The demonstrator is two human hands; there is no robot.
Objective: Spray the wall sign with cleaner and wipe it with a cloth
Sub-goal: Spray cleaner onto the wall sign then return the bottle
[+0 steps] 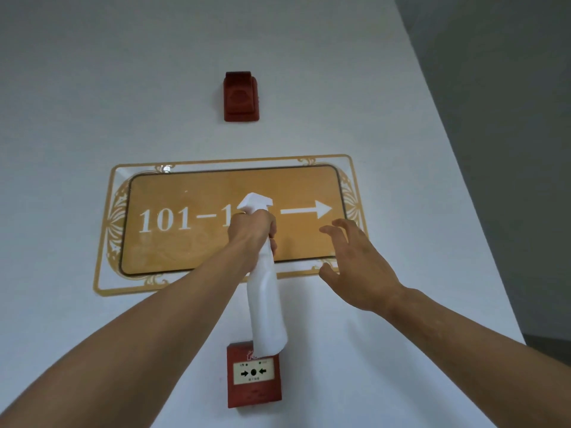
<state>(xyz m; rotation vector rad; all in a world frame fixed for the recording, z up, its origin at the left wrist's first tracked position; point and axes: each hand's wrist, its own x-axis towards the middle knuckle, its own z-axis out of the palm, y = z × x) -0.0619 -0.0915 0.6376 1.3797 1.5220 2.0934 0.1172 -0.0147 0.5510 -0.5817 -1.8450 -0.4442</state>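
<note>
the wall sign [216, 217] hung on a pale wall [92, 88], one golden-orange plate with rounded corners set inside a clear panel edged in gold scrollwork; white figures "101–1" showed on its left half, further characters were hidden behind the bottle, and one white arrow [306, 209] pointed to the right; faint smears or droplets seemed to lie across its lower left part, though this could not be told for sure; one white spray bottle [265, 304] was held up in front of the sign's middle, nozzle head toward the plate and body hanging down past the sign's lower edge; the left hand [251, 227] gripped the bottle at the neck, fingers curled round it just below the trigger head; the right hand [355, 267] was raised before the sign's lower right corner, fingers spread and loosely bent, thumb apart, holding nothing; whether its fingertips touched the plate could not be told; two bare forearms reached up from the bottom corners; two red devices were fixed to the wall, one alarm sounder [241, 97] well above the sign and one call point [254, 375] below it, its top partly covered by the bottle's base; a darker grey surface [509, 118] met the wall at the right.
</note>
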